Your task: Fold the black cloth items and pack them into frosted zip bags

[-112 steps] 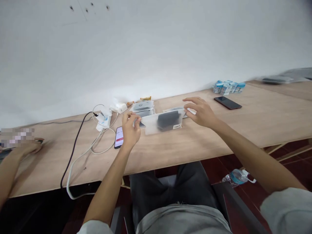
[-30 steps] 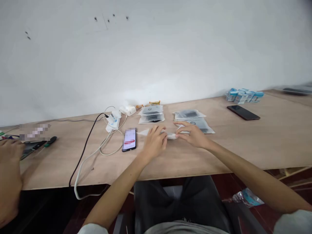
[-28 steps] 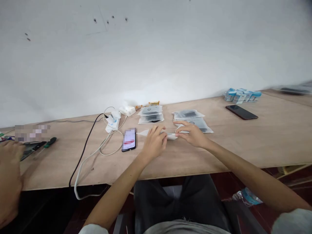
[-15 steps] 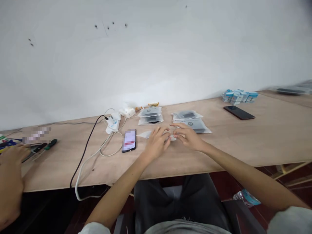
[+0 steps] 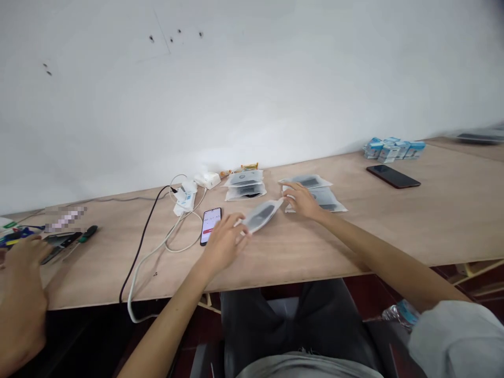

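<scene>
Between my hands a frosted plastic bag with a dark flat item inside is tilted, its right corner raised. My left hand has its fingers closed at the bag's left end. My right hand pinches the upper right corner between thumb and fingers. Just behind my right hand lie more frosted bags with dark contents, partly covered by that hand. Another stack of frosted bags rests further back, left of them. A lit phone lies beside my left hand, which hides its lower right edge.
White and black cables run from a white power strip over the table's front edge. On the right are a dark phone and small blue-white boxes. Another person's hand is at far left, near a green-handled screwdriver.
My hands have moved apart, the left toward me and leftward. The bag, mostly covered by my hands before, is now lifted and stretched between them.
</scene>
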Demonstrator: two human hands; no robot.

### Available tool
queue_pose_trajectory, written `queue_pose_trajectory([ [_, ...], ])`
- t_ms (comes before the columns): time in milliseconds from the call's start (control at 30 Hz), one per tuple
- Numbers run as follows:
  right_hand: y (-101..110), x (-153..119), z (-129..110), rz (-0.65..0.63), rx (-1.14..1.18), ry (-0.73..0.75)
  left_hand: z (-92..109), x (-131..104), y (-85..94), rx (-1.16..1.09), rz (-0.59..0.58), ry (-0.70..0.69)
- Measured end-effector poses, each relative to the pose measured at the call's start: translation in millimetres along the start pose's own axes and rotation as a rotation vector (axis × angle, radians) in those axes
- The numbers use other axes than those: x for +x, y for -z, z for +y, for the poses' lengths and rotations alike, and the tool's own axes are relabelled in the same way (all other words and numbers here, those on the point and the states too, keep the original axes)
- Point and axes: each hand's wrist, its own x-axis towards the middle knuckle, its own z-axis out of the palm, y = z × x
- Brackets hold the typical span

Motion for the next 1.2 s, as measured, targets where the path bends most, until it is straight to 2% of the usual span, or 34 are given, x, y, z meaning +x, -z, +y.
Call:
queue_pose_trajectory([
  [67, -3, -5, 0, -0.037, -0.04, -0.044, 14, 6, -3.6, -0.12, -0.022, -0.035],
  [133, -1, -17, -5, -0.052, -0.057, -0.082, 16, 19, -14.5, -0.159, 0.003, 0.014],
  [233, 4, -40, -22, -0.116, -0.033, -0.089, -2, 46, -43.1, -0.115, 0.024, 0.194],
  [333, 3, -54, -41, -0.216, 0.023, -0.013, -26, 70, -73.7, -0.168, -0.096, 0.42],
  [367, 1, -55, -46, -0.226, 0.04, 0.004, -32, 75, -81.6, -0.208, -0.141, 0.487],
  [467, -6, -51, -54, -0.175, 0.079, -0.026, -42, 81, -95.8, -0.254, -0.197, 0.566],
  [700, -9, -43, -53, -0.046, 0.219, -0.158, -49, 75, -99.9, -0.297, -0.214, 0.632],
  [933, -9, -50, -48, -0.08, 0.205, -0.2, -46, 74, -101.3, -0.317, -0.185, 0.628],
  [1133, -8, -54, -51, -0.098, 0.2, -0.091, -45, 72, -100.4, -0.33, -0.168, 0.622],
  [1200, -10, -53, -53, -0.079, 0.182, -0.125, -44, 72, -99.1, -0.338, -0.174, 0.625],
])
